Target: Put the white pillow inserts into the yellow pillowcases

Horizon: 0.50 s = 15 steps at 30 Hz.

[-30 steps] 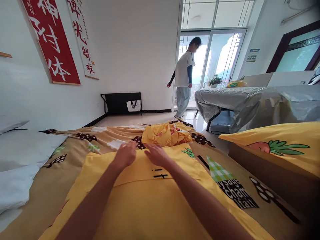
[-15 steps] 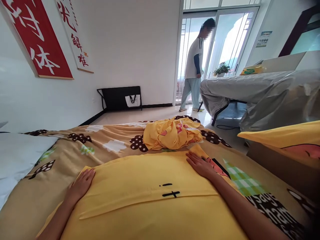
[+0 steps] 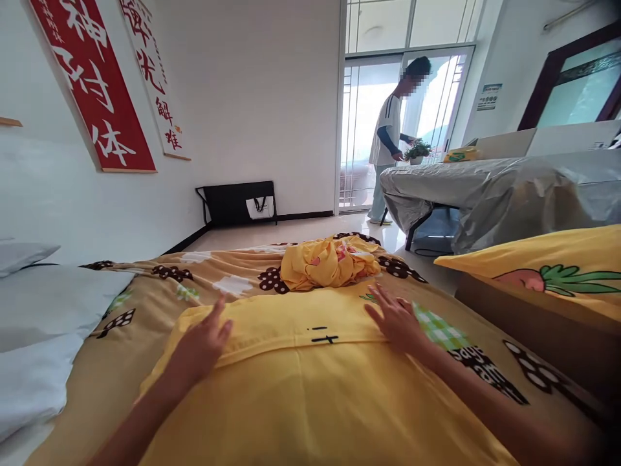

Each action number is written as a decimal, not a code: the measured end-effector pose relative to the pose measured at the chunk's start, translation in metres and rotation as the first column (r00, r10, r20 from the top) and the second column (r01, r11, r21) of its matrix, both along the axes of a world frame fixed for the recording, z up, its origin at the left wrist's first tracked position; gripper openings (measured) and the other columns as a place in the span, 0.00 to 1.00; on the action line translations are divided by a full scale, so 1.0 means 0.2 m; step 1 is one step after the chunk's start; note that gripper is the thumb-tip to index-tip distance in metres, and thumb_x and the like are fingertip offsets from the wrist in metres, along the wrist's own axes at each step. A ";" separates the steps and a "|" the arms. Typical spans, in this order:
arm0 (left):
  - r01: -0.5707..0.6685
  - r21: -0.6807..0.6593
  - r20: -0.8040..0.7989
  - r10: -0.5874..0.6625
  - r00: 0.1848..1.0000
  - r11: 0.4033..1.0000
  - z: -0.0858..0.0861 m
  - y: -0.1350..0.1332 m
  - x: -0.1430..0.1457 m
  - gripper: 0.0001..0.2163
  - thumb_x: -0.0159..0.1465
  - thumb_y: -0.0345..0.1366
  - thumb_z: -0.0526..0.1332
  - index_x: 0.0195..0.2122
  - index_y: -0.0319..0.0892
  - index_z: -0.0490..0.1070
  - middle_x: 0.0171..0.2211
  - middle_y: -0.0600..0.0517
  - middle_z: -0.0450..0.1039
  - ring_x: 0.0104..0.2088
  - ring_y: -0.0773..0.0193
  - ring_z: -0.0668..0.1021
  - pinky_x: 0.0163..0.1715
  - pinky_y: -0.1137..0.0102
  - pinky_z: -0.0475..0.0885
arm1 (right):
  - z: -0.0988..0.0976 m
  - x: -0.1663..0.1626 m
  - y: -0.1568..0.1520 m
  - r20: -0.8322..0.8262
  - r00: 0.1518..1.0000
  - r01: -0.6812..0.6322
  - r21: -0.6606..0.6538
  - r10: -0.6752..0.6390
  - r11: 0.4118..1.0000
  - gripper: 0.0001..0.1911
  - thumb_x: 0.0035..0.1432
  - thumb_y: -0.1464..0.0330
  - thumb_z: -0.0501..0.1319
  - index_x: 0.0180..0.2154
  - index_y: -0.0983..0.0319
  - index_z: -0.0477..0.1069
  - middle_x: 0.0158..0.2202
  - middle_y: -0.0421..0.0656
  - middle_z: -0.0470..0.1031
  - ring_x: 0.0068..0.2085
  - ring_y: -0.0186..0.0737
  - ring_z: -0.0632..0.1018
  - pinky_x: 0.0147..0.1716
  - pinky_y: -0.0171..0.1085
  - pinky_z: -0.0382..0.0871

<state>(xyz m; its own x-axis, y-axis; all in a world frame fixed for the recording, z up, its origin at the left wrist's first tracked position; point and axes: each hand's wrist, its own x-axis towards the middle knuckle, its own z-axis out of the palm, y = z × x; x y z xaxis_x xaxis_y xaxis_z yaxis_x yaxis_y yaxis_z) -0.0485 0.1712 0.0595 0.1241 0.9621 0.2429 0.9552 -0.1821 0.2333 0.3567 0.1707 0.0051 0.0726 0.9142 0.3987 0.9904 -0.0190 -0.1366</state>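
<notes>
A yellow pillow (image 3: 310,388) lies in front of me on a bed covered with a tan patterned sheet (image 3: 145,304). My left hand (image 3: 201,346) rests flat on the pillow's far left part, fingers stretched out. My right hand (image 3: 395,317) lies flat on its far right corner, fingers spread. Neither hand holds anything. Beyond the pillow sits a crumpled yellow cloth (image 3: 330,262).
White pillows (image 3: 43,323) lie at the left by the wall. A second yellow carrot-print pillow (image 3: 548,275) is at the right. A grey-covered table (image 3: 485,191) stands behind it, where another person (image 3: 391,136) touches a potted plant (image 3: 416,152) near the glass door.
My hands slid apart from the pillow's middle to its two sides, then came in a little. The other person walked right to the table and reached the plant.
</notes>
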 end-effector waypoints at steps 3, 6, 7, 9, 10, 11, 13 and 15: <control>0.283 0.113 -0.033 -0.281 0.959 0.953 -0.01 -0.18 0.36 0.25 0.68 0.44 0.43 0.65 0.45 0.49 0.64 0.49 0.56 0.63 0.58 0.61 0.60 0.58 0.58 | 0.10 -0.33 -0.20 -0.077 0.934 -0.353 -0.034 0.349 0.935 0.30 0.66 0.54 0.42 0.66 0.58 0.48 0.67 0.47 0.48 0.66 0.43 0.53 0.62 0.50 0.48; 0.425 0.089 -0.125 -0.413 0.902 0.901 -0.17 -0.29 0.45 0.24 0.68 0.44 0.43 0.64 0.48 0.53 0.65 0.51 0.54 0.64 0.58 0.58 0.62 0.55 0.56 | 0.06 -0.48 -0.32 -0.146 0.807 -0.589 -0.151 0.572 0.794 0.28 0.67 0.54 0.40 0.65 0.51 0.48 0.67 0.40 0.48 0.67 0.38 0.51 0.63 0.48 0.47; 0.421 0.085 -0.146 -0.407 0.902 0.903 -0.25 -0.31 0.39 0.24 0.68 0.45 0.43 0.64 0.50 0.52 0.65 0.52 0.52 0.65 0.58 0.58 0.62 0.54 0.56 | 0.01 -0.46 -0.34 -0.150 0.806 -0.592 -0.171 0.573 0.788 0.28 0.67 0.54 0.41 0.65 0.51 0.48 0.67 0.39 0.47 0.67 0.38 0.50 0.64 0.48 0.47; 0.258 0.107 -0.146 -0.241 0.959 0.960 -0.41 -0.38 0.17 0.25 0.67 0.47 0.45 0.65 0.53 0.50 0.66 0.54 0.50 0.65 0.57 0.56 0.62 0.54 0.56 | -0.12 -0.32 -0.38 -0.129 0.864 -0.503 -0.172 0.487 0.847 0.28 0.66 0.53 0.41 0.66 0.51 0.46 0.68 0.39 0.45 0.67 0.39 0.49 0.64 0.49 0.45; 0.129 0.116 -0.136 -0.113 0.984 0.985 -0.49 -0.43 0.03 0.25 0.66 0.47 0.45 0.65 0.54 0.49 0.66 0.54 0.50 0.65 0.56 0.56 0.62 0.52 0.55 | -0.19 -0.22 -0.40 -0.114 0.899 -0.437 -0.164 0.423 0.884 0.29 0.66 0.54 0.41 0.66 0.51 0.45 0.68 0.39 0.45 0.67 0.39 0.49 0.64 0.49 0.45; -0.014 0.123 -0.119 0.029 0.992 0.992 -0.57 -0.48 -0.12 0.27 0.65 0.47 0.46 0.66 0.54 0.48 0.66 0.54 0.51 0.65 0.54 0.55 0.62 0.49 0.54 | -0.26 -0.11 -0.42 -0.098 0.930 -0.366 -0.157 0.355 0.917 0.29 0.66 0.54 0.41 0.66 0.52 0.44 0.68 0.40 0.45 0.67 0.39 0.49 0.64 0.49 0.46; -0.212 0.105 -0.058 0.219 0.974 0.972 -0.69 -0.59 -0.40 0.31 0.63 0.47 0.46 0.67 0.51 0.42 0.65 0.53 0.53 0.65 0.53 0.56 0.61 0.50 0.57 | -0.36 0.07 -0.46 -0.048 0.967 -0.255 -0.155 0.251 0.954 0.30 0.66 0.54 0.40 0.66 0.54 0.43 0.67 0.41 0.47 0.67 0.40 0.51 0.64 0.49 0.48; -0.272 0.058 -0.039 0.275 0.961 0.960 -0.78 -0.71 -0.61 0.32 0.61 0.46 0.46 0.67 0.52 0.40 0.63 0.55 0.57 0.63 0.54 0.60 0.59 0.52 0.61 | -0.42 0.20 -0.51 0.024 0.982 -0.185 -0.138 0.190 0.973 0.31 0.65 0.54 0.40 0.66 0.56 0.46 0.66 0.42 0.49 0.66 0.41 0.53 0.63 0.51 0.49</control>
<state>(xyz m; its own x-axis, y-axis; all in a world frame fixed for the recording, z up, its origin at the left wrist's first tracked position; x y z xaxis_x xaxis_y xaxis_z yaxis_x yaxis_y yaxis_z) -0.1712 0.0286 -0.0961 -0.1299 0.9472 0.2930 0.9797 0.0771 0.1853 0.3976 0.0691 -0.0795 -0.1174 0.9557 0.2701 0.9824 0.1515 -0.1093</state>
